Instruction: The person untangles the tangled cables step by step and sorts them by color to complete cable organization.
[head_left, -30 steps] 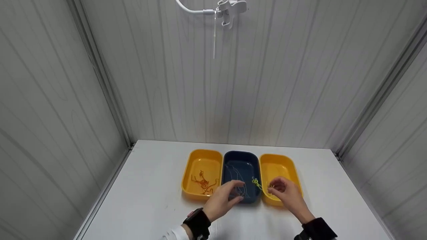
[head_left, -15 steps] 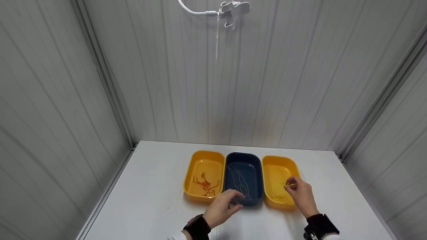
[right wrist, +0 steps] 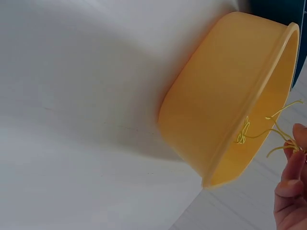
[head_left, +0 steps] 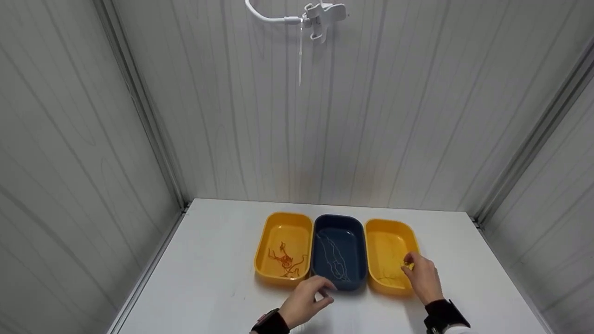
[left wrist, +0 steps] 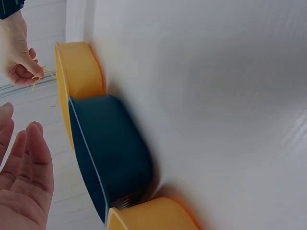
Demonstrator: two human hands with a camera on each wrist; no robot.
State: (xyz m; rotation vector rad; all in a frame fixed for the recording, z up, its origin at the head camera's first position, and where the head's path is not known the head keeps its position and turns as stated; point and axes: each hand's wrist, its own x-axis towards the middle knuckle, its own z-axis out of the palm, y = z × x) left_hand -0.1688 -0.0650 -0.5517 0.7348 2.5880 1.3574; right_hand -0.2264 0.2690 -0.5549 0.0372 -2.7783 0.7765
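Note:
My right hand (head_left: 423, 278) is over the front right part of the right yellow tray (head_left: 387, 232). Its thumb and fingers pinch a tangle of thin yellow string (right wrist: 275, 130); loose ends stick out, and one loopy strand dangles by the tray's rim in the right wrist view. My left hand (head_left: 304, 301) hovers just in front of the dark blue tray (head_left: 348, 227), fingers loosely bent, thumb apart, nothing between them. Pale thin strands (head_left: 337, 264) lie in the blue tray. More thin yellow strands (head_left: 389, 278) are on the floor of the right tray.
Another yellow tray (head_left: 290, 227), with tangled orange-red strings (head_left: 286, 261) inside, stands left of the blue one. All three trays sit side by side on a white table (head_left: 209, 264). Panelled walls enclose it, and a white clamp arm (head_left: 322, 18) hangs above.
The right hand has moved right with the yellow string, which earlier trailed over the edge between the blue and right trays. My left hand has drawn back from over the blue tray.

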